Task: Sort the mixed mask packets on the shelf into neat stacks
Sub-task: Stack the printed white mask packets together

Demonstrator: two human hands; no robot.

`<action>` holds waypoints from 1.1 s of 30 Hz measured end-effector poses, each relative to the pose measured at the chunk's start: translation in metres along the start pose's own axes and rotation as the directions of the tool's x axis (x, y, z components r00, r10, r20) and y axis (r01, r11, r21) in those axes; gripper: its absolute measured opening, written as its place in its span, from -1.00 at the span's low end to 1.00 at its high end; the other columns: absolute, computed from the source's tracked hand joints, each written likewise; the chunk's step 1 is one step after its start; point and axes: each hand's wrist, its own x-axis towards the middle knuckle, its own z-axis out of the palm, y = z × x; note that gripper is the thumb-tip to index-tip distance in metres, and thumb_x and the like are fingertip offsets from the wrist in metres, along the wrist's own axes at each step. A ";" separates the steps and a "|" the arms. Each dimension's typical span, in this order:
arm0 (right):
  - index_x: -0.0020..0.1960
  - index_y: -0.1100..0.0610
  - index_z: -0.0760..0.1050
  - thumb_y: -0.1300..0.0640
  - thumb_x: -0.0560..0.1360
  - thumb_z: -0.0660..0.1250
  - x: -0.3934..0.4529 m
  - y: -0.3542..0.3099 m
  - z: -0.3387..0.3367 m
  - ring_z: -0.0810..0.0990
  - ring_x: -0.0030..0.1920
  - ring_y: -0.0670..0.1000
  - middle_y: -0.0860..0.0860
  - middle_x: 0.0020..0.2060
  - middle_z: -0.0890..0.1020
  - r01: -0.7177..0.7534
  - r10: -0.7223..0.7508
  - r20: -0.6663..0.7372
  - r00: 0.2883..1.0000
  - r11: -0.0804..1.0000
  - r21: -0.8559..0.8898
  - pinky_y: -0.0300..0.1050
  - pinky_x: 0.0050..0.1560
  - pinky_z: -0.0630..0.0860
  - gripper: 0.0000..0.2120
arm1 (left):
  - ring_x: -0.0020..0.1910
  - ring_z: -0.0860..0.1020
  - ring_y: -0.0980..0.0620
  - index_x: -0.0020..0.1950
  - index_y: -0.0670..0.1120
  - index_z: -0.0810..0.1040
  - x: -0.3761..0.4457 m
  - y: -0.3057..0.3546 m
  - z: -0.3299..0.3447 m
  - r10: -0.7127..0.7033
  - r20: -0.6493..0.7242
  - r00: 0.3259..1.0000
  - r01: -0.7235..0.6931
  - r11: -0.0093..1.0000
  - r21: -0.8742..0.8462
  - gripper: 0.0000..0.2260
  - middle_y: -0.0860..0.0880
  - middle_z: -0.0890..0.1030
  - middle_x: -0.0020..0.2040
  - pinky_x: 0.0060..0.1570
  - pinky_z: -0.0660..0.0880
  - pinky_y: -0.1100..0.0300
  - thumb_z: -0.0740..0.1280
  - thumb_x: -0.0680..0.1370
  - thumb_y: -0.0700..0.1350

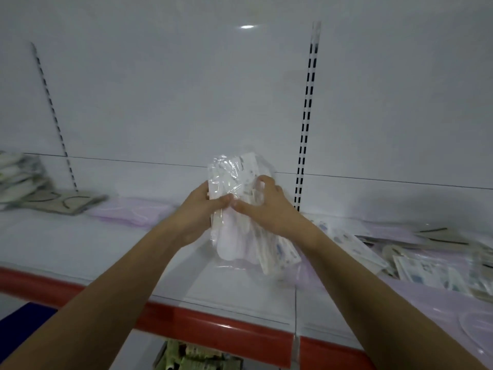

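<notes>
1. Between the two hands, above the white shelf [80, 244]: a bundle of mask packets [240, 206] in clear wrap, held roughly upright and clear of the shelf surface.
2. Left hand [198, 209]: fingers curled closed around the bundle's left edge, thumb pressed across its front.
3. Right hand [262, 205]: closed on the bundle's right side, fingers over the top packets, thumb meeting the left thumb near the middle.
4. Just below the right hand: lower ends of the held packets fanning apart, printed edges showing.
5. Right of the right hand, on the shelf: a loose, unsorted heap of packets [426, 260], some printed blue and white, some grey, overlapping at odd angles.
6. Left of the left hand, near: flat pale pink packets [128, 212] lying on the shelf.
7. Farther left: grey packets [64, 200] with dark ear loops, and beyond them a stack of packets [18, 177] against the back panel, too blurred for detail.
8. Below both forearms: red front rim of the shelf [213, 329].
9. Behind the right hand: slotted upright [306, 116] on the white back wall.
</notes>
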 end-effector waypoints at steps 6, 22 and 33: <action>0.35 0.04 0.42 0.05 0.40 0.56 0.034 -0.002 0.011 0.59 0.13 -0.08 -0.10 0.15 0.57 0.035 -0.030 -0.025 0.999 0.971 0.237 -0.32 -0.09 0.48 -0.42 | 0.25 0.59 -0.18 0.43 -0.18 0.44 0.010 -0.003 -0.031 0.008 0.063 0.998 0.008 0.969 -0.248 -0.66 -0.18 0.60 0.29 0.23 0.55 -0.05 0.23 0.65 -0.24; 0.44 0.02 0.25 -0.10 0.36 0.56 0.042 -0.007 0.032 0.43 0.21 -0.02 -0.08 0.23 0.36 0.174 -0.178 -0.488 0.854 0.983 -0.054 -0.09 0.21 0.47 -0.22 | 0.13 0.65 -0.23 0.28 -0.23 0.57 0.045 -0.028 -0.046 -0.021 -0.094 0.995 -0.015 0.928 -0.372 -0.61 -0.24 0.66 0.16 0.05 0.62 -0.05 0.43 0.46 -0.36; 0.26 0.14 0.44 0.36 0.49 0.41 0.039 0.012 0.008 0.68 -0.12 0.12 0.24 -0.01 0.68 0.024 0.179 -0.252 0.951 0.770 0.638 -0.08 -0.16 0.62 -0.62 | 0.03 0.68 -0.05 0.29 -0.21 0.57 0.033 -0.023 -0.053 -0.043 -0.085 0.995 0.000 0.892 -0.452 -0.69 -0.15 0.68 0.14 -0.06 0.63 0.12 0.36 0.56 -0.19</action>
